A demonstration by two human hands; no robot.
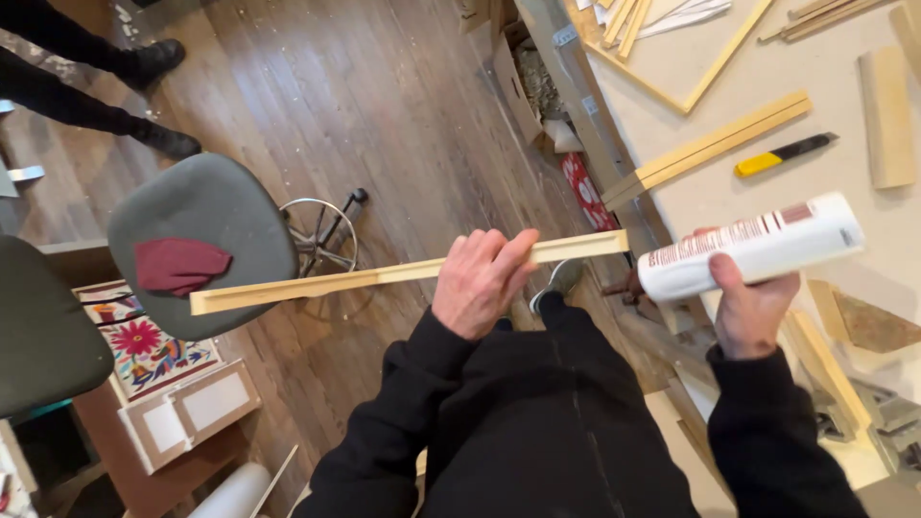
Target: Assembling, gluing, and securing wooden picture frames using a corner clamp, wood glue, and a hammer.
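Note:
My left hand [480,280] grips a long pale wooden moulding strip [317,284] near its right end and holds it level over the floor. My right hand [748,305] is wrapped around a white glue bottle [758,245] with a printed label, lying almost sideways, its nozzle end close to the strip's right tip. Both arms wear black sleeves. The bottle's nozzle is hidden behind the bottle and the hand.
A workbench [729,192] on the right carries another wooden strip [710,149], a yellow-and-black utility knife [785,153], wood offcuts and a frame. A grey stool [206,240] with a red cloth stands left. Another person's legs and black shoes [168,142] are at upper left. A colourful embroidered picture [144,350] lies lower left.

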